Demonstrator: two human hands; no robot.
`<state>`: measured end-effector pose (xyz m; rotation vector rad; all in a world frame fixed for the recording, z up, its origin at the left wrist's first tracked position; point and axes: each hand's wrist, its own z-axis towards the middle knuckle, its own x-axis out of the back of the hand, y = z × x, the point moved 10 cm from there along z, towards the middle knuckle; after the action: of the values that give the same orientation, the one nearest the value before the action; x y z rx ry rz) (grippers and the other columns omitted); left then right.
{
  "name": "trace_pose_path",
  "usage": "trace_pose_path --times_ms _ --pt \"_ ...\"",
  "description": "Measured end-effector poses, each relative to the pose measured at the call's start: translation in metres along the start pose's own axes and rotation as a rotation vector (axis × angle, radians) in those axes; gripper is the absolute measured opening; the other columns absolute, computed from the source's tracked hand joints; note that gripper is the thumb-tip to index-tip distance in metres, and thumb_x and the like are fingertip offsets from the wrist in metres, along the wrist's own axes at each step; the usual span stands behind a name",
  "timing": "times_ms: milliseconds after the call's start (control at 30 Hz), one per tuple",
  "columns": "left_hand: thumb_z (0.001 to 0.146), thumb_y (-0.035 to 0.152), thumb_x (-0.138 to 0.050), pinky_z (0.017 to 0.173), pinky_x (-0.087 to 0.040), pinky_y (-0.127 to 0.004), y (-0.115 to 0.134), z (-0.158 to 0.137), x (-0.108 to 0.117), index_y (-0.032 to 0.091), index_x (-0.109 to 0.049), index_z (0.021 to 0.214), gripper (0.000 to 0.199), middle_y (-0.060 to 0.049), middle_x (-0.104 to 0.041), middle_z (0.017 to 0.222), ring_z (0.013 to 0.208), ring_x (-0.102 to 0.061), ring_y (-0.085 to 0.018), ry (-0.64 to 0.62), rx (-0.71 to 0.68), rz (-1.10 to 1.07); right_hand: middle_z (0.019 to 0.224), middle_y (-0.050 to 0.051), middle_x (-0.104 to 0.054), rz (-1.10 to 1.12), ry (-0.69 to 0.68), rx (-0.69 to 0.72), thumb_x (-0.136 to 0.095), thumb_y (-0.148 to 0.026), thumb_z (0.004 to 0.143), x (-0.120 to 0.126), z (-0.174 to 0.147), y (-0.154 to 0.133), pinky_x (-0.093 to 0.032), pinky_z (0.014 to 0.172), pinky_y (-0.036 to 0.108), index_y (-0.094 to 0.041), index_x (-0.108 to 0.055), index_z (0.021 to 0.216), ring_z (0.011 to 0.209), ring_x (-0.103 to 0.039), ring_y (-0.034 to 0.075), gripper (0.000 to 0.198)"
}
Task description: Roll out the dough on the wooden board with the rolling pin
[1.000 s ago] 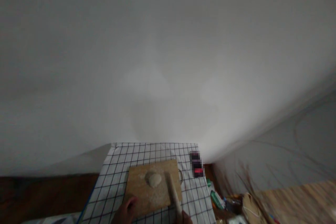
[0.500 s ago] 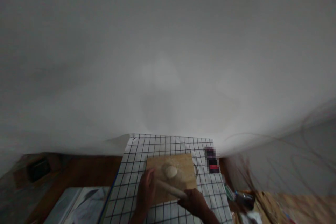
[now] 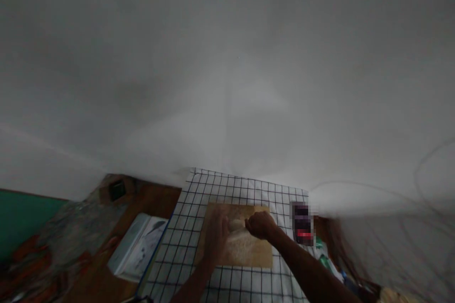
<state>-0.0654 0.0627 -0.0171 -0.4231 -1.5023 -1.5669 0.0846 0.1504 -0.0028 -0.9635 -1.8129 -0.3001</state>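
Note:
A wooden board (image 3: 256, 255) dusted with flour lies on the checked cloth. Over its upper part my right hand (image 3: 261, 225) is closed in a fist around the end of a rolling pin (image 3: 239, 223). The pin is short to the eye and blurred between my hands. The pale dough lies there too, and I cannot separate its outline from the pin. My left hand (image 3: 217, 232) is at the pin's left side, smeared by motion, so its fingers' grip does not show.
A white cloth with dark grid lines (image 3: 177, 241) covers the table. A blurred-out dark and red item (image 3: 302, 222) stands at its right edge. Left of the table is a pale, box-like thing (image 3: 137, 246). Green and white items (image 3: 325, 258) lie beyond the right edge. A pale wall rises behind.
My view has turned, shifting the table. Both hands have moved up the board, and the rolling pin has gone from slanting below the dough to about level at it.

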Motion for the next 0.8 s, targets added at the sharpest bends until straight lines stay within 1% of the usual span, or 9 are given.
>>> trace_pose_path --times_ms 100,233,300,367,433,500,600,700,800 --pt "0.102 0.038 -0.035 0.115 -0.041 -0.054 0.002 0.01 0.0 0.017 -0.054 0.134 0.043 -0.016 -0.058 0.142 0.137 -0.05 -0.031 0.025 0.062 0.05 0.093 0.02 -0.077 0.013 -0.006 0.04 -0.042 -0.035 0.102 -0.007 0.007 -0.001 -0.052 0.081 0.038 -0.011 -0.079 0.088 0.087 -0.073 0.029 0.046" --pt "0.101 0.033 -0.039 0.118 -0.036 -0.054 0.004 0.016 -0.002 0.019 -0.055 0.135 0.04 -0.014 -0.057 0.143 0.141 -0.046 -0.031 0.008 0.07 0.073 0.095 0.02 -0.077 0.011 -0.009 0.079 -0.04 -0.033 0.103 -0.015 0.01 0.0 -0.051 0.082 0.039 -0.009 -0.079 0.091 0.089 -0.072 0.03 0.047" --pt "0.102 0.032 -0.037 0.118 -0.038 -0.054 0.004 0.016 -0.004 0.021 -0.057 0.133 0.038 -0.012 -0.059 0.141 0.14 -0.047 -0.029 -0.02 0.064 0.072 0.097 0.019 -0.077 0.01 -0.01 0.096 -0.04 -0.033 0.102 -0.018 0.011 0.001 -0.052 0.081 0.038 -0.011 -0.079 0.092 0.089 -0.072 0.029 0.046" --pt "0.103 0.031 -0.036 0.115 -0.041 -0.052 0.005 0.015 -0.004 0.022 -0.058 0.132 0.037 -0.011 -0.061 0.139 0.137 -0.051 -0.028 -0.042 0.064 0.067 0.097 0.018 -0.077 0.01 -0.009 0.105 -0.039 -0.033 0.102 -0.019 0.012 0.001 -0.053 0.08 0.038 -0.013 -0.079 0.093 0.087 -0.073 0.029 0.045" --pt "0.103 0.031 -0.036 0.114 -0.044 -0.051 0.007 0.012 -0.002 0.021 -0.057 0.134 0.038 -0.011 -0.061 0.141 0.136 -0.052 -0.027 -0.048 0.047 0.079 0.095 0.018 -0.078 0.008 -0.005 0.111 -0.035 -0.033 0.103 -0.018 0.014 0.001 -0.054 0.079 0.039 -0.014 -0.079 0.093 0.085 -0.073 0.029 0.048" --pt "0.103 0.032 -0.039 0.114 -0.042 -0.052 0.01 0.008 0.001 0.02 -0.054 0.138 0.04 -0.012 -0.059 0.144 0.139 -0.049 -0.028 -0.016 0.015 0.123 0.093 0.017 -0.078 0.007 -0.009 0.121 -0.037 -0.034 0.102 -0.017 0.018 0.0 -0.054 0.079 0.04 -0.014 -0.079 0.09 0.085 -0.073 0.029 0.048" --pt "0.102 0.03 -0.043 0.118 -0.036 -0.055 0.011 0.001 0.003 0.02 -0.051 0.143 0.043 -0.012 -0.057 0.147 0.143 -0.045 -0.03 0.063 -0.018 0.197 0.094 0.015 -0.078 0.008 -0.011 0.123 -0.047 -0.034 0.099 -0.017 0.027 0.001 -0.054 0.08 0.038 -0.016 -0.079 0.086 0.088 -0.073 0.029 0.039" --pt "0.102 0.025 -0.042 0.121 -0.032 -0.057 0.007 -0.003 -0.004 0.022 -0.047 0.147 0.045 -0.009 -0.052 0.152 0.146 -0.04 -0.029 0.078 -0.002 0.224 0.093 0.013 -0.078 0.01 0.012 0.092 -0.048 -0.035 0.098 -0.02 0.032 0.005 -0.054 0.08 0.037 -0.018 -0.078 0.085 0.089 -0.072 0.027 0.037" --pt "0.102 0.023 -0.042 0.121 -0.032 -0.057 0.008 -0.006 -0.007 0.021 -0.043 0.152 0.05 -0.009 -0.048 0.156 0.148 -0.037 -0.03 0.093 -0.003 0.22 0.092 0.011 -0.077 0.011 0.055 0.049 -0.045 -0.035 0.1 -0.028 0.023 0.01 -0.053 0.079 0.037 -0.02 -0.076 0.087 0.088 -0.071 0.027 0.037"
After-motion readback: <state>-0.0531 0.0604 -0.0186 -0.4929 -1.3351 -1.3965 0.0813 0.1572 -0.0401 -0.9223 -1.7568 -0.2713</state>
